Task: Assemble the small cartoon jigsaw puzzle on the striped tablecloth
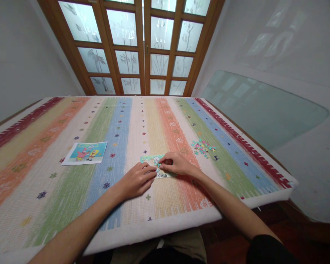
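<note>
In front of me on the striped tablecloth lies a small, partly covered jigsaw puzzle [150, 159], with a pale cartoon figure on a green and yellow ground. My left hand [139, 179] rests flat over its left side, fingers stretched out and fingertips on the puzzle. From the right, my right hand [176, 164] reaches over the puzzle, thumb and forefinger pinched on a small puzzle piece [158, 166] at its middle. The fingers hide much of that piece. A heap of loose puzzle pieces [203, 146] lies to the right, beyond my right hand.
A printed cartoon picture [89, 152] lies on the tablecloth [104, 205] to the left. The table's front edge is close to my body. Wooden doors with frosted panes [126, 62] stand behind the table, and a glass-like panel [261, 106] leans by the right wall.
</note>
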Demonstrator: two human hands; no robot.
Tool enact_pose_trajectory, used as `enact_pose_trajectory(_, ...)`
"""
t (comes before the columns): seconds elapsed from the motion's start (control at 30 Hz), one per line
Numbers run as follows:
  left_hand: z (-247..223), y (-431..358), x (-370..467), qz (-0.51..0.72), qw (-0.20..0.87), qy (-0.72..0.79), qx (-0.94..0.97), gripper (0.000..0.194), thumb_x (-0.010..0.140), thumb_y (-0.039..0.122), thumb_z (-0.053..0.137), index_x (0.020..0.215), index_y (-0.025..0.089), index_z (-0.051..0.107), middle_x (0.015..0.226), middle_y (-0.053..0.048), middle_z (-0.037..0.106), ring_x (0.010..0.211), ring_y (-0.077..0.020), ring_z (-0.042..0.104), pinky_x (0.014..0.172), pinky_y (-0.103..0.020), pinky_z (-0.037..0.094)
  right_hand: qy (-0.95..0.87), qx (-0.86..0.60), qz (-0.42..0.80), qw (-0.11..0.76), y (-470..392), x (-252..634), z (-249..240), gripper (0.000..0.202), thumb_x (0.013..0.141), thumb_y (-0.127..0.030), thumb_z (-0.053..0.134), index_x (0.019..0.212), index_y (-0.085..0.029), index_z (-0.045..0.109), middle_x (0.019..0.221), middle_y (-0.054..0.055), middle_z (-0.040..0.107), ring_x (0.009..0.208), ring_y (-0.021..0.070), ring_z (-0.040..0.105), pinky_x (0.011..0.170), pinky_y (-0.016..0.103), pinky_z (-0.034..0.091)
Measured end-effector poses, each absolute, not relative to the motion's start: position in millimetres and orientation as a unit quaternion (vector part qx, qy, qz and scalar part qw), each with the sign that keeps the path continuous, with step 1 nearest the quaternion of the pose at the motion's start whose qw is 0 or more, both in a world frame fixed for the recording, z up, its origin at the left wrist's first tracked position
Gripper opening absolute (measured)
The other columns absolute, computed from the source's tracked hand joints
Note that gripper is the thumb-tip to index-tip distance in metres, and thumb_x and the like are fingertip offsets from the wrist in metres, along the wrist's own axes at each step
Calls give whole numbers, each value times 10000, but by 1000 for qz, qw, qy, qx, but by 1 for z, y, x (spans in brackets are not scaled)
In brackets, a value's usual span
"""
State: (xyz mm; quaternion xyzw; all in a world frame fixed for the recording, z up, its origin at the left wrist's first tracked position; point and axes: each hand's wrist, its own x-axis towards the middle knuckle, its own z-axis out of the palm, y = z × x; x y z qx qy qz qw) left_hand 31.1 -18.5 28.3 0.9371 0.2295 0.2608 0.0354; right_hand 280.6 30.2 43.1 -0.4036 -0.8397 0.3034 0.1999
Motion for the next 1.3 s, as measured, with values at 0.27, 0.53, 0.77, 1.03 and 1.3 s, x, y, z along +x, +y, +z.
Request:
enact_pose_trajectory(0.27, 27, -19, 30, 251, 44, 237, 937, 256, 1045, 190, 470, 1178, 180, 689, 1217, -108, 733, 1028, -265, 623, 881, -441, 510, -873, -380, 219, 215, 26, 281, 39, 139, 866, -157, 714, 958, -197, 811, 870, 44, 663, 781, 168, 595, 739, 289, 433)
enact_pose_trajectory(0.53, 27, -18, 30, 248, 42, 235, 939, 243, 1036, 181, 490, 1180, 186, 685, 1221, -105, 734, 1034, -264, 632, 887, -434, 510, -891, -374, 168, 196, 23, 281, 36, 111, 945, -259, 710, 961, -208, 807, 888, 55, 645, 837, 186, 579, 758, 297, 402)
enact_pose_trajectory(0.77, 28, -18, 31, 257, 38, 230, 938, 244, 1042, 186, 479, 1173, 181, 685, 1207, -106, 736, 1025, -262, 631, 897, -441, 509, -907, -367, 134, 159, 21, 279, 35, 143, 983, -253, 663, 925, -195, 780, 901, 61, 619, 830, 183, 537, 741, 292, 359)
enact_pose_trajectory(1.03, 27, -17, 31, 256, 49, 232, 937, 252, 1043, 191, 476, 1167, 177, 695, 1201, -111, 738, 1028, -265, 631, 889, -443, 516, -907, -363, 146, 156, 20, 282, 37, 198, 931, -144, 594, 1000, -185, 775, 959, 78, 627, 888, 204, 564, 797, 314, 415)
enact_pose_trajectory(1.3, 27, -17, 30, 270, 52, 226, 935, 247, 1043, 193, 474, 1172, 193, 685, 1190, -98, 738, 1031, -252, 632, 896, -435, 512, -864, -392, 203, 244, 33, 307, 46, 277, 905, -106, 542, 1023, -193, 777, 935, 73, 649, 884, 204, 604, 824, 331, 471)
